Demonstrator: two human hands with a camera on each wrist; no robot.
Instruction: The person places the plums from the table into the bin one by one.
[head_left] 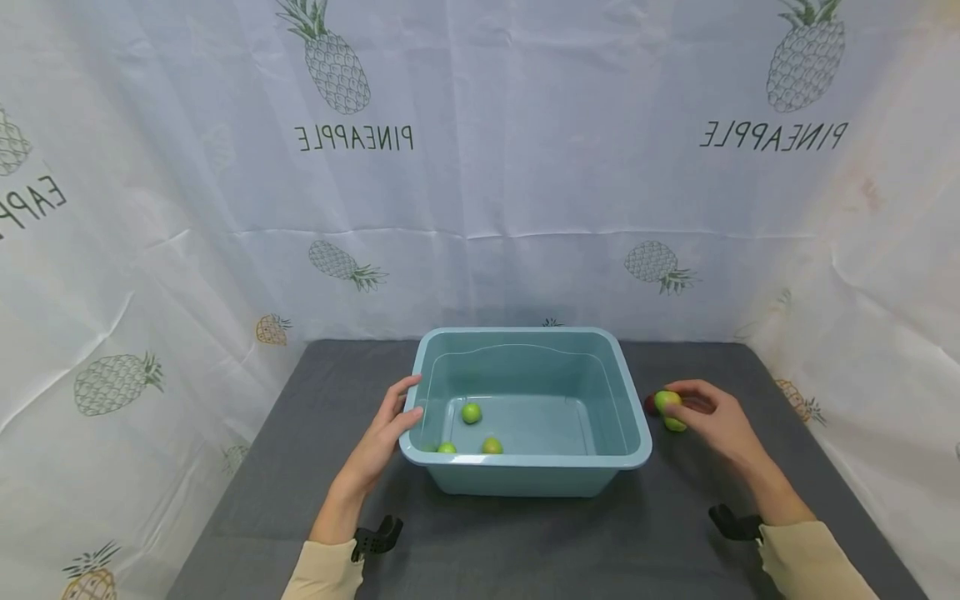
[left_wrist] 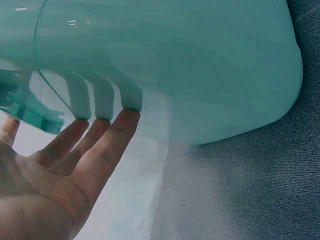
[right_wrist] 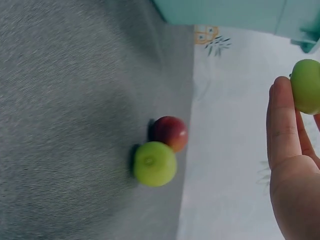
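Observation:
A light teal plastic basin (head_left: 525,461) stands on the dark tabletop. My left hand (head_left: 384,425) holds its left side, thumb by the rim and fingertips (left_wrist: 131,116) against the outer wall in the left wrist view. To the right of the basin, my right hand (head_left: 716,417) pinches a small green apple (right_wrist: 306,86) between thumb and fingers, raised above the table. Below it on the cloth, another green apple (right_wrist: 155,164) lies right beside a dark red round fruit (right_wrist: 170,133). Three small green fruits lie in the basin, one (head_left: 471,412) farther back than the others.
A dark grey cloth (head_left: 270,492) covers the table. White curtains (head_left: 517,167) printed with pineapples hang behind and on both sides. A black strap mount sits on each wrist, near the beige sleeves (head_left: 326,571).

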